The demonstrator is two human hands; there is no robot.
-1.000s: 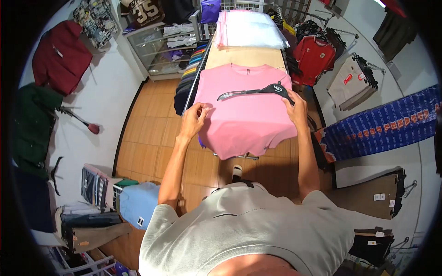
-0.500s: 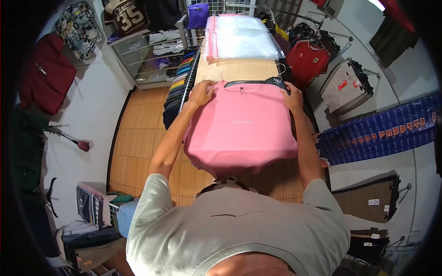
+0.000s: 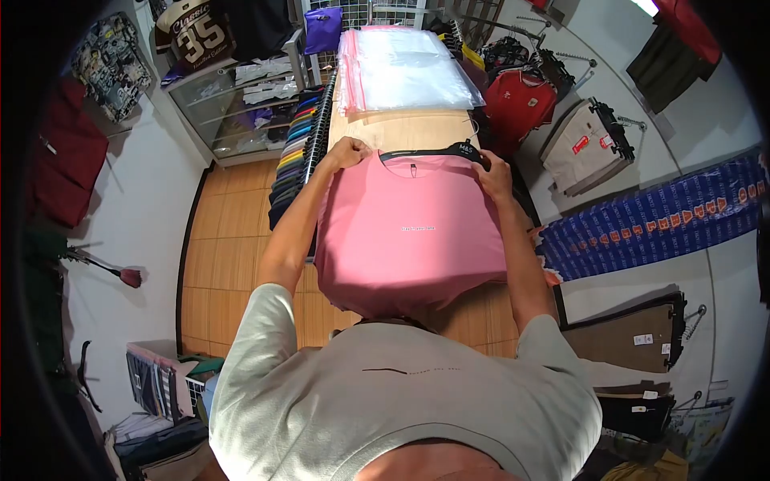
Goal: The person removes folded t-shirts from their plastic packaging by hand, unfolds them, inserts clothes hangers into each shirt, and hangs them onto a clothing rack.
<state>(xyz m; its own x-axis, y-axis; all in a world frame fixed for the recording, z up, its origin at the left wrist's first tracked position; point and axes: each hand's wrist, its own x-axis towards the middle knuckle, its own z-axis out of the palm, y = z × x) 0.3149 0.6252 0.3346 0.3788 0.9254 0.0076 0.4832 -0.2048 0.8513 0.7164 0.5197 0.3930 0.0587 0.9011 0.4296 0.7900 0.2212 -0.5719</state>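
Note:
A pink T-shirt (image 3: pixel 411 240) with small white lettering on its chest lies face up over the near end of the wooden tabletop, its lower part hanging toward my body. A black hanger (image 3: pixel 425 151) marked M&S shows across the neckline, its hook at the far right side. My left hand (image 3: pixel 347 153) is closed on the shirt's left shoulder. On the opposite side, my right hand (image 3: pixel 494 176) has its fingers closed on the right shoulder, close to the hanger's end. Fabric hides part of the hanger's arms.
Clear plastic bags (image 3: pixel 405 70) with pink edges are stacked at the table's far end. Hanging clothes (image 3: pixel 297 148) line its left side. A red bag-shaped item (image 3: pixel 521 100) and beige trousers (image 3: pixel 581 148) hang to the right, above a blue patterned banner (image 3: pixel 650 220).
The hanger lies flatter across the neckline, and more of the collar opening shows. My right hand has bent in over the shoulder. The whole view has shifted slightly.

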